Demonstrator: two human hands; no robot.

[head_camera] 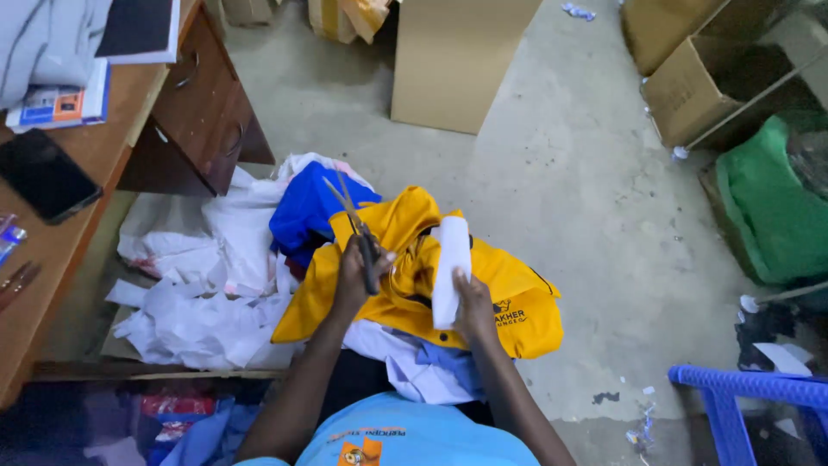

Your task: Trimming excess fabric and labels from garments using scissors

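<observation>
- Light blue shirt [414, 436] at the bottom edge, worn by the person, with a small orange print on the chest.
- Left hand [352, 278] closed around the dark handles of scissors [355, 229], blades open a little and pointing up and away, above the blue cloth.
- Right hand [474, 306] closed on the lower end of a white paper strip [451, 269], thumb on its front, strip standing nearly upright against the yellow garment.
- Yellow garment [517, 298] lying on the lap, under both hands, with black trim and a small dark print near the right hand.
- White and pale blue fabric [414, 367] below the yellow garment, partly covered by it.
- Blue cloth [304, 211] just beyond the left hand, touching the yellow garment, resting on a heap.
- Heap of white paper scraps [203, 289] on the floor to the left, spread over a flat piece of cardboard.
- Blue plastic stool [742, 406] at the lower right corner, only partly in view.
- Wooden desk [82, 203] at the left, with drawers, carrying a black phone [47, 177] and a stack of booklets.
- Green plastic bag [772, 207] at the right edge.
- Cardboard boxes [448, 60] farther away on the grey concrete floor [586, 190], one upright in the middle, others open at the upper right.
</observation>
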